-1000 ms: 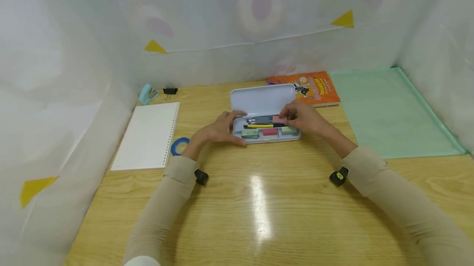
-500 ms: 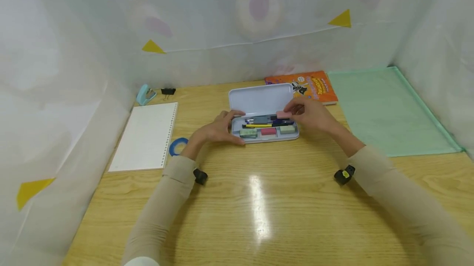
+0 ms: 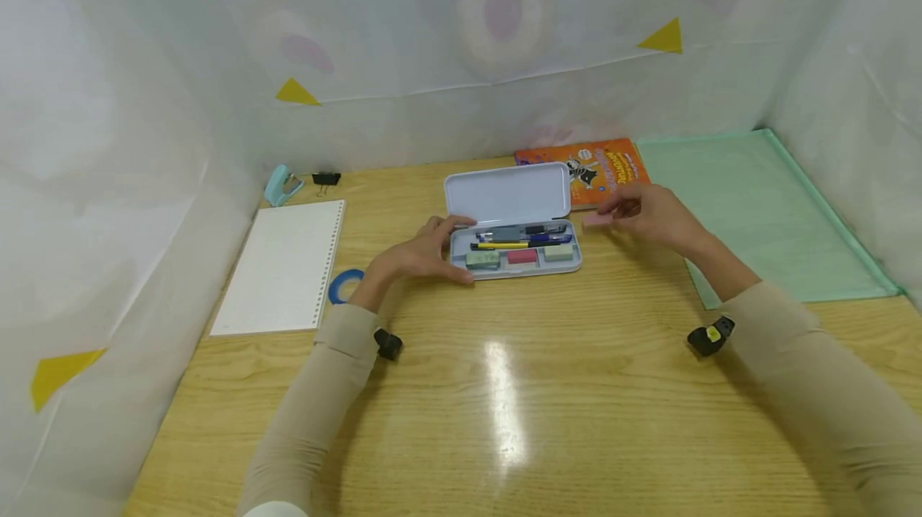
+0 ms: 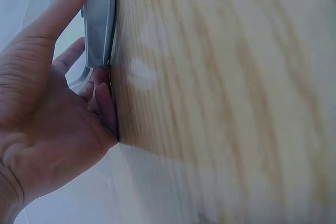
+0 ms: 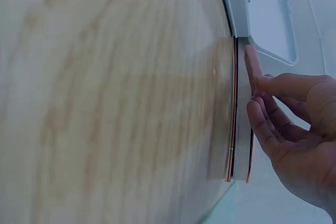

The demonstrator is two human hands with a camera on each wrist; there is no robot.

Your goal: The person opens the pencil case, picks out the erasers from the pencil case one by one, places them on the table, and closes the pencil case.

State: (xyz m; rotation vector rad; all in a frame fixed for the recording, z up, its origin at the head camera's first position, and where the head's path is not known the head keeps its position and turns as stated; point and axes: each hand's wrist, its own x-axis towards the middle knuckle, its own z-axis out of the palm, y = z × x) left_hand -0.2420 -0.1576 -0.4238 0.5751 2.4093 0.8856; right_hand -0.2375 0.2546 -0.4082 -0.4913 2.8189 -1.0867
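Note:
A pale pencil case (image 3: 461,245) lies with its lid (image 3: 507,193) raised on the wooden table. Inside are several pens, a yellow-and-black pen (image 3: 504,246), a grey block, and in the front compartments a green block (image 3: 483,260), a red-and-white eraser (image 3: 522,257) and a pale green block (image 3: 558,252). My left hand (image 3: 425,254) grips the case's left end, thumb along the front, fingers at the back. Right of the case, my right hand (image 3: 659,217) pinches a pink eraser (image 3: 596,219) between thumb and fingertips, near the book. The right wrist view shows the pink eraser (image 5: 253,62) too.
An orange book (image 3: 619,167) lies behind the case, partly covered by the lid. A green translucent sheet or folder (image 3: 763,221) is at right. On the left are a spiral-bound pad (image 3: 281,265), a blue tape roll (image 3: 343,286), a stapler (image 3: 281,185) and a binder clip (image 3: 326,178).
My right hand has lifted the pink eraser out of the case and carried it rightward, past the case's end. Pens under it now show. My left hand stays on the case.

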